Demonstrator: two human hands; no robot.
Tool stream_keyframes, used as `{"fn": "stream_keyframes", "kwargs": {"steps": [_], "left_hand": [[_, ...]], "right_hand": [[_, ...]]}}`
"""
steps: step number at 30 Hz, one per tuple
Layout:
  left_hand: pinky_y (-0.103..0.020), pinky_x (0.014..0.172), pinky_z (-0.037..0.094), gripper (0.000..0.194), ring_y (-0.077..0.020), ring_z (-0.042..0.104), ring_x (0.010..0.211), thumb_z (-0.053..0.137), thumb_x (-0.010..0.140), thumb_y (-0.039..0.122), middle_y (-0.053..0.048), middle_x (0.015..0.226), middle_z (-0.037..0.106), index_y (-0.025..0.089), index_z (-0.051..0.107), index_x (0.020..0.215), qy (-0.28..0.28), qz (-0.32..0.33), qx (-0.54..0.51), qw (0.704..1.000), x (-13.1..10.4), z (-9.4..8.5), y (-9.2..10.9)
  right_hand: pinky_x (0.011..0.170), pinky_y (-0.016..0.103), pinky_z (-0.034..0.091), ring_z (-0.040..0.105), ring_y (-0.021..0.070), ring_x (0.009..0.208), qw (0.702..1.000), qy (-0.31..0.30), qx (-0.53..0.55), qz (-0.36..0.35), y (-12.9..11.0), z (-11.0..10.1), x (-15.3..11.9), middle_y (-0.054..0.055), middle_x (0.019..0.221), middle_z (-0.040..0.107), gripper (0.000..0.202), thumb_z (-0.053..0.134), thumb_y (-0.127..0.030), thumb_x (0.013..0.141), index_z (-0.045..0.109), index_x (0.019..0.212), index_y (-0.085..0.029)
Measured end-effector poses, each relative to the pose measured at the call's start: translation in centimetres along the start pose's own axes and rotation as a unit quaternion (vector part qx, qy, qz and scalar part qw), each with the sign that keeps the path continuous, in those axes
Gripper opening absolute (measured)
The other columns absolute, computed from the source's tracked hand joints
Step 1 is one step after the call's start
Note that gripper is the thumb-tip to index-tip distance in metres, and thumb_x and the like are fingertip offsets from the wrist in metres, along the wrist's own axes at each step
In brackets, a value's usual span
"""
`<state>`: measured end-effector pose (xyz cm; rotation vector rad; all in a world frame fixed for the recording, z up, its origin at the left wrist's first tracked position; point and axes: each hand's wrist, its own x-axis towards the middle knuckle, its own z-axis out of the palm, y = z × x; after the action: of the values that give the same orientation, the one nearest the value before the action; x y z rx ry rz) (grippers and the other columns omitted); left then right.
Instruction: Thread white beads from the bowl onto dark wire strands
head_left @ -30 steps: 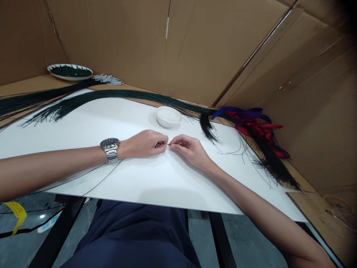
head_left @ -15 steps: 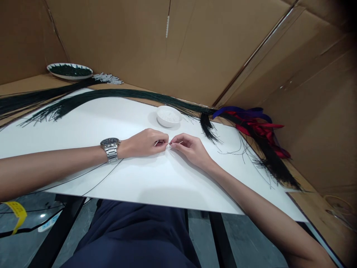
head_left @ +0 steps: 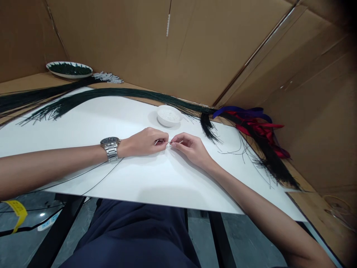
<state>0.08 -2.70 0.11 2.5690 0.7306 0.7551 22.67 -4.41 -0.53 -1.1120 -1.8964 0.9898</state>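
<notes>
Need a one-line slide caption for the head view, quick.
Left hand and right hand pinching a thin strand in front of a white bowl.

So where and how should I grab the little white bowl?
Probably by the rim, pinched from the left: the bowl stands upright, its wide mouth open upward, and dark strands run behind it and off to its right.

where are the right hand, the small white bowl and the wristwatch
right hand (head_left: 193, 148), head view, middle of the hand
small white bowl (head_left: 169, 124), head view, front outer wall
wristwatch (head_left: 110, 141), head view, dial
</notes>
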Motion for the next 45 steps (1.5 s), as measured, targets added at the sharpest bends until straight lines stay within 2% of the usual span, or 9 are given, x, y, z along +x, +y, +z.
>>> {"fn": "stream_keyframes", "kwargs": {"steps": [28,45], "left_hand": [[-0.024,0.055,0.028,0.019,-0.0068,0.040,0.055,0.052,0.090,0.015,0.005,0.062,0.050,0.015,0.059,0.073,0.011,-0.001,0.002,1.000,0.07,0.11,-0.12],[-0.025,0.057,0.030,0.020,-0.0088,0.044,0.058,0.050,0.093,0.019,0.003,0.066,0.056,0.015,0.061,0.077,0.004,0.016,0.007,1.000,-0.09,0.10,-0.08]], "right_hand": [[0.074,0.029,0.046,0.062,0.0166,0.082,1.000,0.004,-0.004,-0.008,0.07,-0.09,0.00,0.003,0.090,0.071,0.014,0.069,-0.032,0.085,0.070,0.091,-0.019],[0.077,0.032,0.050,0.065,0.0179,0.082,0.997,0.017,-0.065,-0.028,-0.30,0.15,-0.33,0.003,0.093,0.073,0.012,0.067,-0.032,0.087,0.070,0.091,-0.021]]}}
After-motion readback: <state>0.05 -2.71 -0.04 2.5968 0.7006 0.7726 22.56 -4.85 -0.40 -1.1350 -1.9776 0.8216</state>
